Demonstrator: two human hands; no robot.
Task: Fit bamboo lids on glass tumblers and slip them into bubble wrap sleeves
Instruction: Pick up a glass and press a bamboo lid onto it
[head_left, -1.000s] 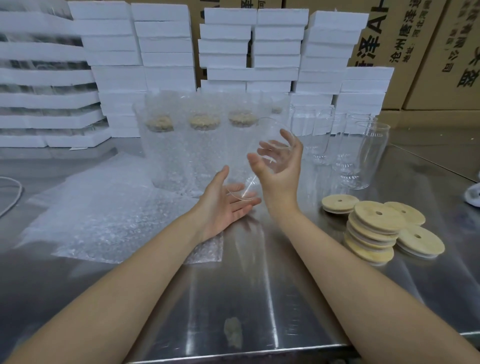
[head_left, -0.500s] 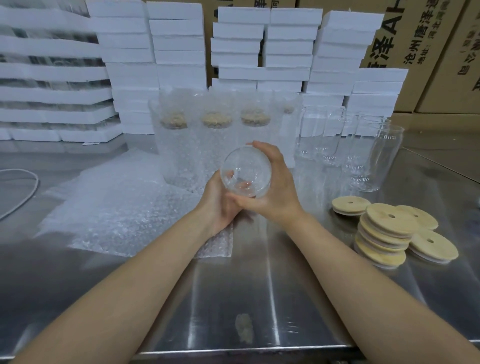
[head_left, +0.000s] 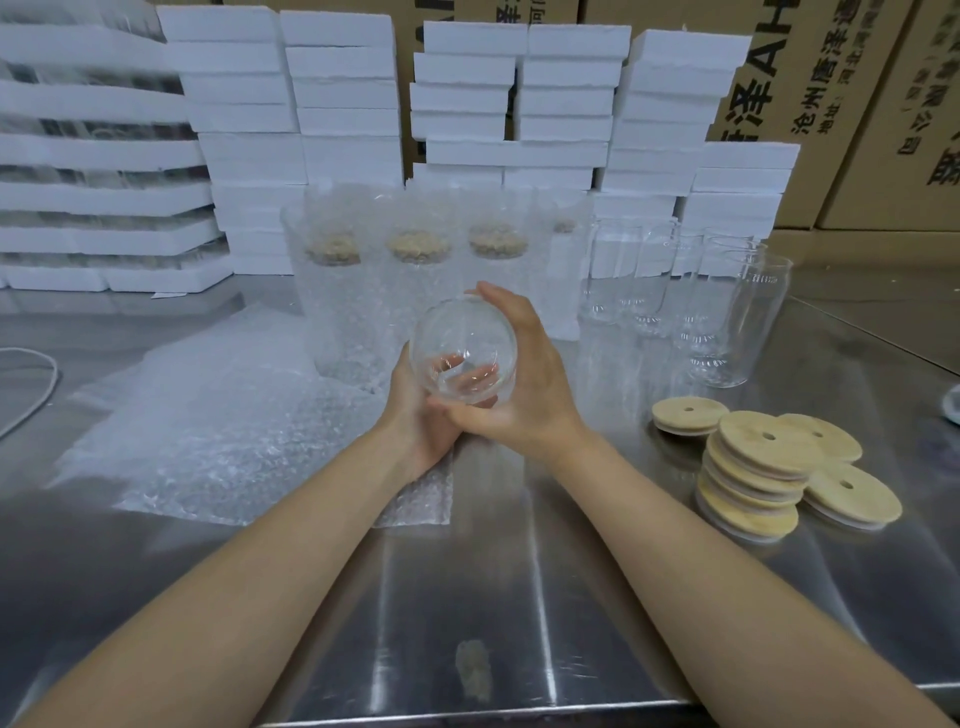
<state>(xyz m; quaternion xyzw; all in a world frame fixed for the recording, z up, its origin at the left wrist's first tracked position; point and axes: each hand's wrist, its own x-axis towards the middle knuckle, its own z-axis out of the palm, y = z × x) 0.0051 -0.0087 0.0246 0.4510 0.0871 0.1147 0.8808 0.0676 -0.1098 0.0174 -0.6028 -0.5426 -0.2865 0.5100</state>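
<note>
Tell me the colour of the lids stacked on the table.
The lids are light tan bamboo, with paler whitish edges. The head view, the only one, shows them clearly.

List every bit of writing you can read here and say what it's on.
"泽AH", large and cut off: brown carton at upper right.
"沧州唐泽", smaller, same carton; the rest is cut off.
"地址" starts a line too small to read, same carton.
Print on the far-right carton and middle carton: cut off, unreadable.
</note>
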